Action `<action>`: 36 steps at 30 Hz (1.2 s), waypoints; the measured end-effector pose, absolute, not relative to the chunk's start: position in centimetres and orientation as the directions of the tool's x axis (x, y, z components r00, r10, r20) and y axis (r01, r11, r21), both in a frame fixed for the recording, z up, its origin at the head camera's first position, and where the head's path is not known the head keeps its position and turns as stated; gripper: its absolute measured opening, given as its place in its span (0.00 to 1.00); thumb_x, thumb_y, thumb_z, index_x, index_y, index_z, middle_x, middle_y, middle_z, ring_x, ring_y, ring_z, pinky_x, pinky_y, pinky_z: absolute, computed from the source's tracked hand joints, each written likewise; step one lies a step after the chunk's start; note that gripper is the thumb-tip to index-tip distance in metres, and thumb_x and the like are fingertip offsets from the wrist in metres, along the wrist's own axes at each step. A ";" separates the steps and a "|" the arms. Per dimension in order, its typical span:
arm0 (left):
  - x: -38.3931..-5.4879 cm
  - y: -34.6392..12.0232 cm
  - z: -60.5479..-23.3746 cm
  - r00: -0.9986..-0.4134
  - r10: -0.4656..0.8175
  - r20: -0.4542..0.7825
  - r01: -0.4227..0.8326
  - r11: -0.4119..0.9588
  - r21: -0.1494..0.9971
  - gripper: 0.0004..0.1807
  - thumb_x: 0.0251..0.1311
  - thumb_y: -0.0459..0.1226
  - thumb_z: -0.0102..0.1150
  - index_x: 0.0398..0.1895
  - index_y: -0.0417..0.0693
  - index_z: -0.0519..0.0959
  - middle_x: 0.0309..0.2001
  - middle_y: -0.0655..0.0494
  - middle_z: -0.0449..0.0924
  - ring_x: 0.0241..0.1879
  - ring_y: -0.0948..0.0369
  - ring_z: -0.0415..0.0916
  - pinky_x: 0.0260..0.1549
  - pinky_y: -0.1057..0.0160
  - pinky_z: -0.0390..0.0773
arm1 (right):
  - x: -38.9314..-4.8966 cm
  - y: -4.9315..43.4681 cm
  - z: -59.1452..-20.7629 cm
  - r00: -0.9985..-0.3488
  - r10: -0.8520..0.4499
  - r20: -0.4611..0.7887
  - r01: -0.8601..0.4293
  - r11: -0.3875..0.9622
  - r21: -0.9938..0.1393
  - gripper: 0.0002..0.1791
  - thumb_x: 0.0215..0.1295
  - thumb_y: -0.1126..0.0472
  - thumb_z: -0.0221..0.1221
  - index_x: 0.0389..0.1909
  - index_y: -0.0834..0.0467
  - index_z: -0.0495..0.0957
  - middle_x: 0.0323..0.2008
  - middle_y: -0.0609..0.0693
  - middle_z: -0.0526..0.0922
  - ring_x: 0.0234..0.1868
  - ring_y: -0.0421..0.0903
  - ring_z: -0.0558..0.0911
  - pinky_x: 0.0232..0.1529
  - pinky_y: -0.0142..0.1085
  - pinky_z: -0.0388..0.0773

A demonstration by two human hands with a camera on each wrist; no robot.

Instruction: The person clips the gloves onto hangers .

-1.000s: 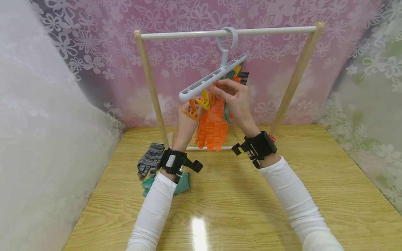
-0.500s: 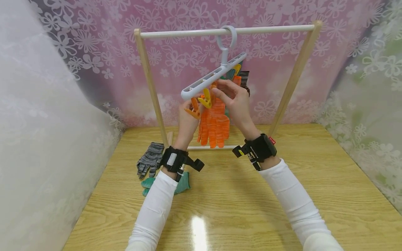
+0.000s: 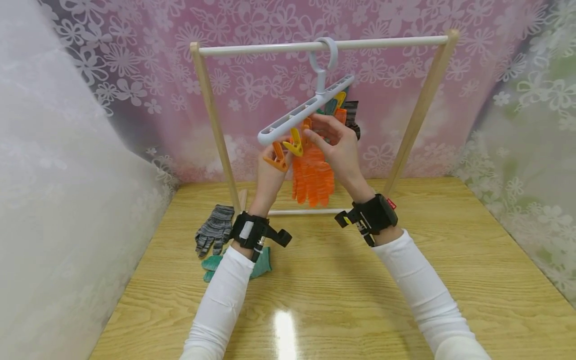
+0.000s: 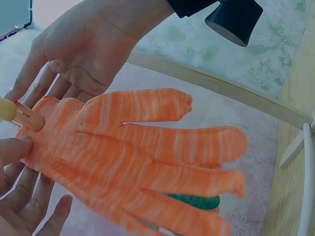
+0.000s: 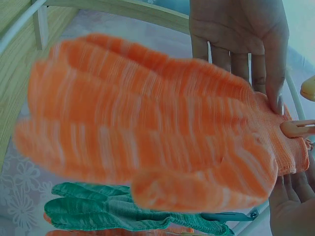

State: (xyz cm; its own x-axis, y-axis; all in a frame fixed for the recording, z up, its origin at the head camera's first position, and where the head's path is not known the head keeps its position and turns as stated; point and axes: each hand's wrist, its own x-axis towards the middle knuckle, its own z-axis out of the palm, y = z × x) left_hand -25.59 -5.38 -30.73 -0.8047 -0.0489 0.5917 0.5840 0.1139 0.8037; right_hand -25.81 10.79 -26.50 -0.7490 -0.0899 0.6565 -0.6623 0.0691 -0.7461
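An orange glove (image 3: pixel 313 177) hangs below the grey hanger (image 3: pixel 288 121), fingers down. An orange clothespin (image 5: pixel 295 129) grips its cuff. My left hand (image 3: pixel 270 175) pinches the cuff, its thumb flat on the knit in the left wrist view. On the other side, my right hand (image 3: pixel 343 155) has thumb and forefinger at the clothespin's upper end, pinching it; in the right wrist view its thumb is out of sight. A yellow clothespin (image 3: pixel 295 142) and another orange clothespin (image 3: pixel 277 159) dangle from the hanger's near end, in front of my left fingers.
The hanger hooks over the white rod (image 3: pixel 270 48) of a wooden rack (image 3: pixel 420 110). Farther along it hang more gloves, among them a green glove (image 5: pixel 98 206) and a dark striped glove (image 3: pixel 352 117). A grey striped glove (image 3: pixel 214 231) and a green glove (image 3: pixel 262 262) lie on the table (image 3: pixel 337 300).
The orange glove has shifted right and slightly up, its fingers swinging right. My hands and the hanger have barely moved.
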 end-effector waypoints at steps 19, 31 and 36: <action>-26.0 -5.9 -32.3 -0.811 0.015 0.584 0.585 0.031 0.811 0.15 0.68 0.32 0.63 0.53 0.31 0.79 0.50 0.34 0.82 0.51 0.44 0.81 0.54 0.53 0.82 | -25.4 11.4 -28.5 -0.718 -0.075 0.692 -0.696 0.111 -0.710 0.25 0.66 0.74 0.64 0.65 0.67 0.75 0.57 0.65 0.80 0.49 0.46 0.82 0.44 0.31 0.79; -25.8 -6.2 -33.3 -0.816 0.010 0.578 0.578 0.005 0.816 0.16 0.68 0.30 0.62 0.56 0.32 0.78 0.49 0.36 0.82 0.47 0.50 0.83 0.53 0.56 0.83 | -21.9 10.0 -26.6 -0.505 -0.005 0.863 -0.856 0.135 -0.500 0.19 0.72 0.71 0.59 0.61 0.67 0.75 0.57 0.59 0.80 0.53 0.50 0.80 0.58 0.41 0.80; -25.9 -6.3 -33.5 -0.799 0.009 0.601 0.601 -0.003 0.799 0.14 0.68 0.28 0.62 0.54 0.30 0.78 0.49 0.35 0.82 0.47 0.54 0.83 0.53 0.57 0.83 | -21.2 8.8 -26.3 -0.476 -0.111 0.873 -0.858 0.278 -0.432 0.23 0.69 0.64 0.65 0.62 0.65 0.75 0.55 0.59 0.81 0.51 0.52 0.83 0.52 0.42 0.85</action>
State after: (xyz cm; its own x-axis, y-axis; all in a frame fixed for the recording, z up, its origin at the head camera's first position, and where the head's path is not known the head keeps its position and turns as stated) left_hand -25.87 -6.25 -33.51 -0.7990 0.0093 0.6013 0.6013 -0.0032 0.7991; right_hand -21.17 8.81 -26.30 -0.4758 -0.1112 0.8725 -0.8578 0.2778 -0.4324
